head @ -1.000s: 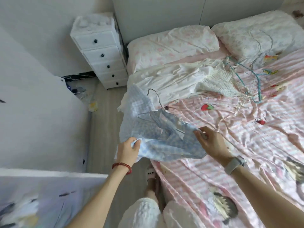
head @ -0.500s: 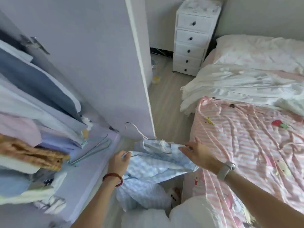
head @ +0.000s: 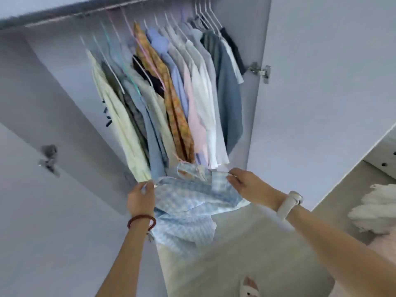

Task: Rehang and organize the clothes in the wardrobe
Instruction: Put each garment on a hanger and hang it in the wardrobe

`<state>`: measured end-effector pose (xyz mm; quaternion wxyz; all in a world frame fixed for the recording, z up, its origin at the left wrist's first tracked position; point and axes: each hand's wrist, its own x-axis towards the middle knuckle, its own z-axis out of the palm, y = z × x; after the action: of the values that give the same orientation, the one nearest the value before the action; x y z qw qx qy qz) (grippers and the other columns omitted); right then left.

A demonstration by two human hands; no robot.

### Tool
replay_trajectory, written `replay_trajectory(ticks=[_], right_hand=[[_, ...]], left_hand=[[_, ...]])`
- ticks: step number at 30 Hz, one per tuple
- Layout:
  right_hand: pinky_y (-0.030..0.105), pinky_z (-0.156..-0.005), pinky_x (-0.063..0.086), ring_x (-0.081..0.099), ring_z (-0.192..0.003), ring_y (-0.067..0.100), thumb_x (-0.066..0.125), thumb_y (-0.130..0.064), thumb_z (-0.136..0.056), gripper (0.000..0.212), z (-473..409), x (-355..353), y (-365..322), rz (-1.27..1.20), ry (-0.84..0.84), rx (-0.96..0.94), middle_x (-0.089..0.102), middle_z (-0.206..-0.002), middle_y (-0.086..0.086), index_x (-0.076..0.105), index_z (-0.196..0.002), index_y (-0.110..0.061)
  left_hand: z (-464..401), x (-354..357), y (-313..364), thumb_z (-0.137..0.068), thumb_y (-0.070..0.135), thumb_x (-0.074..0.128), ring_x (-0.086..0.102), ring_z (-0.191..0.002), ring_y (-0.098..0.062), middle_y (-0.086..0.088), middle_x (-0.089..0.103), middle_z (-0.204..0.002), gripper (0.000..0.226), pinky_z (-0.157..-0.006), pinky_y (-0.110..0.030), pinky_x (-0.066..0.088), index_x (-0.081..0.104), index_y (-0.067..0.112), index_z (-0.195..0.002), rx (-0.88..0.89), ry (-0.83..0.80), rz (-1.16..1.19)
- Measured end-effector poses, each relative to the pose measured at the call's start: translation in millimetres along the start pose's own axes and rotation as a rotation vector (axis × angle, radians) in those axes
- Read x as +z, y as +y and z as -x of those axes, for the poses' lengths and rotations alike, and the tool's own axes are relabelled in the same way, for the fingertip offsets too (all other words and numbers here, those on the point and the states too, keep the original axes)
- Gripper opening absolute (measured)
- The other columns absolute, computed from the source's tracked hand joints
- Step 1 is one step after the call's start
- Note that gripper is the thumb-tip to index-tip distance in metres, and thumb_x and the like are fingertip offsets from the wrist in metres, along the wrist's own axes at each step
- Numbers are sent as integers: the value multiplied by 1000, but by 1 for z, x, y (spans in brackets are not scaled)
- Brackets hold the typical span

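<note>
A light blue checked shirt (head: pixel 188 202) on a thin wire hanger hangs crumpled between my two hands, just below the open wardrobe. My left hand (head: pixel 140 198) grips its left edge; my right hand (head: pixel 246 185) pinches its right edge near the collar. Above them several garments (head: pixel 171 99) hang close together on hangers from the wardrobe rail (head: pixel 90 11): cream, grey, blue, orange patterned, pink, white and dark ones. The hanger's hook is hidden in the folds of the shirt.
The right wardrobe door (head: pixel 321 82) stands open beside my right arm, the left door (head: pixel 42 211) beside my left arm. White bedding (head: pixel 375 209) shows at the right edge, and a slippered foot (head: pixel 248 286) stands on the pale floor.
I have turned from the bed to face the wardrobe. Both hands carried the checked shirt along and lifted it up to the bottom of the hanging clothes.
</note>
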<state>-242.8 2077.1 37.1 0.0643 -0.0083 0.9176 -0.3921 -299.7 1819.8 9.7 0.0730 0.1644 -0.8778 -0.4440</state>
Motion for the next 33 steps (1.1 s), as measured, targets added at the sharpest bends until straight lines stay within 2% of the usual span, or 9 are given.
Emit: replay_trajectory(ticks=[2, 4, 8, 12, 16, 20, 23, 26, 33], right_hand=[[14, -53, 34, 37, -53, 3, 35, -21, -99, 21, -27, 2, -37, 59, -87, -94, 39, -61, -6, 41, -82, -11], [13, -53, 34, 38, -54, 7, 35, -21, -99, 25, -56, 7, -71, 91, -144, -194, 39, -62, -3, 40, -77, -11], [32, -62, 29, 41, -65, 21, 38, -17, -97, 34, -121, 21, -131, 86, -129, -374, 36, -60, -1, 32, -64, -18], [31, -57, 24, 38, -60, 22, 36, -18, -98, 33, -176, 33, -179, -38, -24, -428, 32, -57, 1, 33, -66, -11], [30, -55, 25, 33, -51, 13, 37, -20, -97, 34, -227, 44, -224, -239, 39, -405, 33, -57, -1, 33, -65, -11], [31, -60, 29, 38, -56, 17, 38, -18, -97, 37, -268, 64, -263, -343, 131, -379, 35, -59, -3, 29, -61, -18], [30, -60, 29, 49, -72, 28, 37, -20, -97, 27, -297, 75, -290, -366, 202, -340, 47, -65, 2, 42, -72, -10], [36, -63, 35, 56, -87, 38, 37, -20, -97, 28, -326, 81, -315, -376, 323, -326, 61, -90, 22, 54, -94, 3], [36, -61, 32, 57, -92, 42, 34, -22, -98, 31, -374, 94, -349, -249, 472, -243, 63, -100, 27, 48, -113, 1]], left_hand=[[-16, -27, 3, -93, 21, 51, 56, -90, -40, -26, 63, -95, 27, -72, -36, 39, 64, -3, -96, -14, 104, 29], [-33, -49, 8, -93, 19, 50, 57, -89, -41, -28, 63, -92, 27, -74, -38, 42, 63, -6, -94, -10, 196, 69], [-77, -87, 21, -93, 18, 50, 54, -82, -37, -29, 61, -88, 28, -67, -34, 35, 62, -7, -93, -36, 307, 86], [-121, -113, 37, -93, 20, 51, 56, -86, -36, -27, 62, -92, 27, -70, -32, 36, 64, -3, -98, -32, 360, 103], [-162, -133, 52, -90, 29, 52, 51, -73, -34, -25, 57, -77, 28, -66, -31, 35, 62, 3, -83, -20, 441, 138], [-190, -142, 60, -93, 19, 49, 56, -92, -41, -27, 63, -94, 25, -75, -34, 40, 62, -2, -97, -60, 511, 146], [-211, -143, 64, -95, 18, 47, 55, -101, -40, -26, 62, -103, 27, -78, -33, 39, 60, -3, -106, -79, 554, 155], [-237, -144, 70, -96, 16, 44, 52, -106, -38, -26, 61, -107, 27, -78, -31, 35, 57, -4, -109, -76, 586, 186], [-307, -137, 77, -96, 10, 42, 55, -98, -36, -26, 61, -103, 22, -69, -23, 30, 56, -7, -102, 59, 682, 218]])
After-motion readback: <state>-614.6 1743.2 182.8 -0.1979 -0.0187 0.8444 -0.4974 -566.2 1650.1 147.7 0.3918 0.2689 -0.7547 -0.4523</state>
